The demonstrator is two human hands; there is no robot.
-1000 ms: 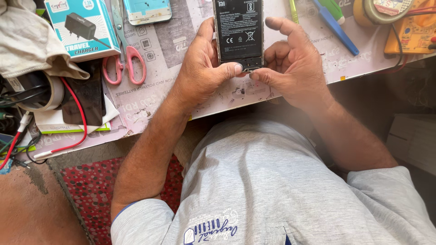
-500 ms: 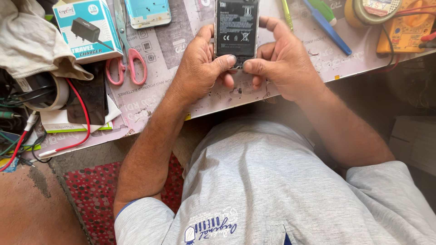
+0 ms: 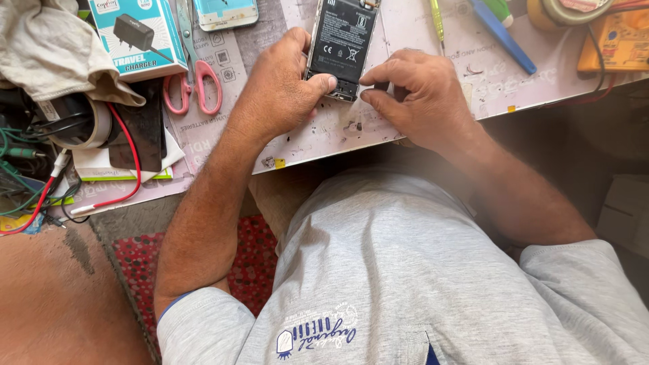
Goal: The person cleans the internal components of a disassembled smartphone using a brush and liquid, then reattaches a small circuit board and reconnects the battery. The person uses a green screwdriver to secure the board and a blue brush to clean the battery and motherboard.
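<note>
Black battery facing up, the opened phone (image 3: 340, 47) lies on the pale worktop mat (image 3: 311, 135), close to its near edge and roughly midway along it. My left hand (image 3: 280, 88) wraps the phone's left side, thumb pressed on the lower end of the battery; my right hand (image 3: 422, 94) is pinched shut at the phone's bottom right corner, fingertips (image 3: 368, 84) on or just beside the frame. Whether they hold a small part there I cannot tell.

To do this well, I judge the left thumb should pin the phone flat while the right fingers work with small, low pulls, so nothing springs off the mat.

Room is tight to the left: red-handled scissors (image 3: 193, 81) lie just beside my left wrist, with a charger box (image 3: 135, 34) beyond them. To the right, a yellow-green screwdriver (image 3: 437, 20) and a blue tool (image 3: 503, 37) sit toward the far edge, leaving bare mat by my right hand. The near edge is close, so small pieces could drop into my lap.
</note>
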